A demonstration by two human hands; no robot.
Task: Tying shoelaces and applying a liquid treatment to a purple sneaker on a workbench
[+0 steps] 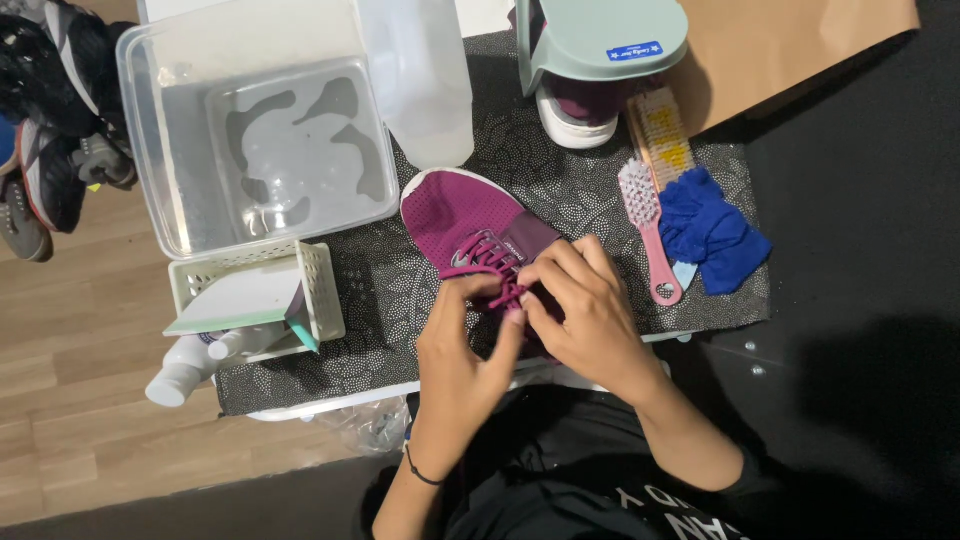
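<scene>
A magenta mesh sneaker [462,212] with a white sole lies on a dark patterned mat [560,180], toe pointing away from me. My left hand [455,350] and my right hand [585,305] meet over its laced part. The fingers of both pinch the magenta laces [490,262] near the tongue. The heel end of the shoe is hidden under my hands.
A clear plastic tub [160,150] holding water stands at the back left, a translucent jug [420,80] beside it. A second sneaker [575,115] sits under a green shoe holder [600,35]. Two brushes [650,220] and a blue cloth [710,230] lie right. A white basket [320,290] is left.
</scene>
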